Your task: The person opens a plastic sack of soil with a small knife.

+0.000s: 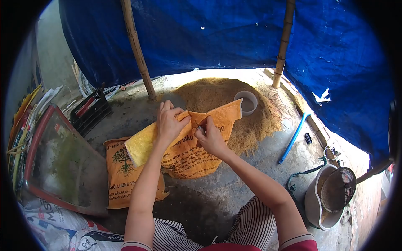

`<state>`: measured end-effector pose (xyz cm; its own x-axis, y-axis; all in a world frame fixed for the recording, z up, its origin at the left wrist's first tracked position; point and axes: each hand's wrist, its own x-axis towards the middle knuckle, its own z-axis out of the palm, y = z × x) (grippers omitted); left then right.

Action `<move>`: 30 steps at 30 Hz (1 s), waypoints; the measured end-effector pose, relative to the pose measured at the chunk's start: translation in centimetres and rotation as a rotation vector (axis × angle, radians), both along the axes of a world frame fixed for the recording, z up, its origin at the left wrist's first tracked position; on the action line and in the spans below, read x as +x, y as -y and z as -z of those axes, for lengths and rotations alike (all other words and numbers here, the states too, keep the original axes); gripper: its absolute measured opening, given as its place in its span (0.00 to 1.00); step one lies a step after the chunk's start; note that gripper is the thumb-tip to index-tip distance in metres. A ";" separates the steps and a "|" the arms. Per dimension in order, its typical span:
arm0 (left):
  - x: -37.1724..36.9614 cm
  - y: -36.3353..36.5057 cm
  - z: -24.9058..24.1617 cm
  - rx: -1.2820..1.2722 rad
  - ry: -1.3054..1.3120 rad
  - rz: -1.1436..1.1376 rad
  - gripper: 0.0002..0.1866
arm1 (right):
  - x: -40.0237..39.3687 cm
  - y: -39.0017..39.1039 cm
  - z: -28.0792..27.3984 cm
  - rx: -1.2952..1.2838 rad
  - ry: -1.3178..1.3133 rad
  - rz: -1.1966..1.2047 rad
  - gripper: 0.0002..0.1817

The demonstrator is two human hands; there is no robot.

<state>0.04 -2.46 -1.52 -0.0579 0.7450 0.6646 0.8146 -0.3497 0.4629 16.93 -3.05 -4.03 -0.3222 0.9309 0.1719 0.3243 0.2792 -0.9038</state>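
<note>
Orange sack (pixel 187 155) gripped by left hand (pixel 168 122), something small (pixel 201 130) by right hand (pixel 210 138); bucket (pixel 312 206) holds brown material (pixel 323 183)

The sleeves (pixel 302 245) are red, the trousers (pixel 254 221) striped.

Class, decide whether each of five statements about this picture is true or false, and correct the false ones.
1. The left hand and right hand are at the middle orange sack. True.
2. The hanging tarp is red. False: the tarp is blue.
3. A pale tub touches the brown heap. True.
4. The strainer lies on the brown heap. False: the strainer is at the white bucket.
5. The person's trousers are striped. True.
</note>
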 end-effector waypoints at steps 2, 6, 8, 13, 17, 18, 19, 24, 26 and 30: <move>0.0 -0.5 0.2 0.016 0.004 -0.021 0.14 | -0.8 -1.0 0.8 0.114 -0.006 0.066 0.18; -0.2 -1.3 0.8 0.002 0.041 -0.106 0.13 | -1.8 -1.5 0.3 0.148 0.025 0.082 0.20; -0.5 -1.9 1.2 0.013 0.056 -0.107 0.13 | -1.6 -0.9 -0.4 0.089 0.003 0.054 0.22; -0.7 -2.2 1.1 0.003 0.103 -0.114 0.12 | -0.3 -0.1 -1.5 -0.316 -0.227 -0.159 0.29; -0.9 -2.4 1.0 -0.059 0.087 -0.047 0.12 | 1.2 -0.8 -2.3 -0.759 -0.602 -0.291 0.30; -1.0 -2.3 0.9 -0.048 0.076 -0.017 0.12 | 1.3 -0.9 -2.1 -0.824 -0.680 -0.336 0.29; -0.9 -2.3 0.9 -0.050 0.081 -0.028 0.12 | 1.3 -1.0 -1.8 -0.830 -0.672 -0.343 0.29; -0.4 -1.5 -0.1 -0.066 -0.092 0.027 0.13 | 1.0 -1.0 -1.7 -0.955 -0.868 -0.349 0.27; -0.6 -1.7 0.1 -0.094 -0.099 0.023 0.13 | 1.4 -1.1 -1.4 -1.047 -0.971 -0.372 0.26; -0.7 -1.8 0.4 -0.135 -0.086 0.014 0.15 | 1.7 -1.8 -0.4 -1.344 -1.345 -0.553 0.24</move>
<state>-0.67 -0.61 -1.92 0.0063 0.8281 0.5606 0.8485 -0.3011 0.4352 18.63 -1.25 -3.68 -0.8563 0.5075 -0.0960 -0.4952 -0.8595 -0.1270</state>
